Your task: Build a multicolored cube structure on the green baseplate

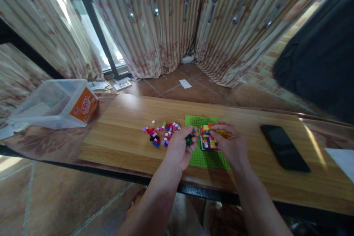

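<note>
My left hand (181, 145) is cupped palm up around several dark green toy bricks (189, 139), over the left edge of a bright green baseplate (197, 159). On that baseplate stands a block built of many-coloured toy bricks (208, 139), with yellow, orange, red and white pieces showing. My right hand (231, 140) reaches over the built block from the right, fingers bent and their tips at its top. Whatever may be pinched between those fingertips is too small to make out. Loose toy bricks (164, 132) in pink, red, purple, white and black lie left of the baseplate.
A black phone (284, 148) lies right of the baseplate on the wooden board (118, 136). At the far left stands a clear plastic bin (55, 107) with an orange label. White paper (344, 160) rests at the right edge. Striped curtains (146, 33) hang behind the table.
</note>
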`<state>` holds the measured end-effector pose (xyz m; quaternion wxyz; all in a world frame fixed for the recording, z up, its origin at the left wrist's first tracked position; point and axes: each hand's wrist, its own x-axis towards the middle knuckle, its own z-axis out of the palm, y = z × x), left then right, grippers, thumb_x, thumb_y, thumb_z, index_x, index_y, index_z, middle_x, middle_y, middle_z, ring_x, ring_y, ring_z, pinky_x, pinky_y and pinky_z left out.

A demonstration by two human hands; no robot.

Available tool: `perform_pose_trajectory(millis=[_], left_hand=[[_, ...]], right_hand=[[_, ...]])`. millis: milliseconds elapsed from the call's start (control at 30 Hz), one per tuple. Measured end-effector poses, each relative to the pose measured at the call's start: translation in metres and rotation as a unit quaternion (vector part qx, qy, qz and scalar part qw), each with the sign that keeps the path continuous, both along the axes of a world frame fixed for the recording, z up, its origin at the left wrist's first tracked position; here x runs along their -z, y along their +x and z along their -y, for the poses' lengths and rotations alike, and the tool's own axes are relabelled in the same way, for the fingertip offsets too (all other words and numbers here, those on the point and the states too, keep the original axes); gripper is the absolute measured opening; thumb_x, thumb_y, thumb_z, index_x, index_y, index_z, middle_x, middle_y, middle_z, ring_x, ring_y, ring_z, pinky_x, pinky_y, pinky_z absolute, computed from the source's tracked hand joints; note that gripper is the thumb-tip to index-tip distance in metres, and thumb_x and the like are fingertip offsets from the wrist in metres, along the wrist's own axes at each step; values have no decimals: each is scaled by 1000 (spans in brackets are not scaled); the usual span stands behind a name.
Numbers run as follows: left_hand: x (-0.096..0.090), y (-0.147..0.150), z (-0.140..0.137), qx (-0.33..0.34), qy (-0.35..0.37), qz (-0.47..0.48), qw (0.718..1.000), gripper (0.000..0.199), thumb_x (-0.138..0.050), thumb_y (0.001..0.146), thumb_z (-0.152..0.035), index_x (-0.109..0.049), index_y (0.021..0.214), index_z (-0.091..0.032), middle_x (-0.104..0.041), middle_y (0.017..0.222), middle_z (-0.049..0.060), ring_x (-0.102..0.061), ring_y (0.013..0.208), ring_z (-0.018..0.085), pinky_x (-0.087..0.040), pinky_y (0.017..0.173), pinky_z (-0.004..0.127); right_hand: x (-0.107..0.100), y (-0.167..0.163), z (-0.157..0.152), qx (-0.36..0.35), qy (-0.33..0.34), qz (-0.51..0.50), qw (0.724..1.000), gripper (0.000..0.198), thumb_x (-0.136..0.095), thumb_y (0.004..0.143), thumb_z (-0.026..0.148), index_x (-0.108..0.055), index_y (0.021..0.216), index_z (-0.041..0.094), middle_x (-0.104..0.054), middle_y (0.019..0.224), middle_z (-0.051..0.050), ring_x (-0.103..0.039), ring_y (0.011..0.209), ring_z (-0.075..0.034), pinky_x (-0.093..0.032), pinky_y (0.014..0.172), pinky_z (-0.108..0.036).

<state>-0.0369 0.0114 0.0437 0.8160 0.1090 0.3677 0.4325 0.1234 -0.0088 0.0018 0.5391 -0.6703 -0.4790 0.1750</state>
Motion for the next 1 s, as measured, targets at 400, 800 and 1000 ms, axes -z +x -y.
perform_pose_trajectory(millis=[400, 800, 1000], left_hand=[[3, 6, 7, 30, 27, -32, 999, 28, -75, 72, -35, -66, 76, -9, -56, 67, 1, -43, 50, 2, -27, 44, 14], [1, 12, 12, 87, 74, -16, 993, 49, -79, 62, -55, -55, 69, -13, -49, 60, -3, -33, 44, 1, -14, 40, 15], [-1, 13, 15, 114, 75, -24, 990, 47, -75, 67, -56, -59, 70, -12, -47, 59, -3, -30, 43, 1, -10, 40, 17]], right_hand=[[-14, -1, 15, 4, 24, 135, 991, 19, -65, 80, 38, -74, 92, 25, -63, 116, -8, -58, 109, -26, -42, 99, -52], [-34, -29, 23, -113, 41, 112, 986, 16, -59, 87, 35, -73, 91, 27, -69, 105, -5, -60, 106, -24, -48, 94, -49], [-37, -30, 27, -69, 20, 69, 995, 19, -59, 86, 38, -71, 93, 24, -73, 97, -5, -67, 92, -22, -53, 84, -42]])
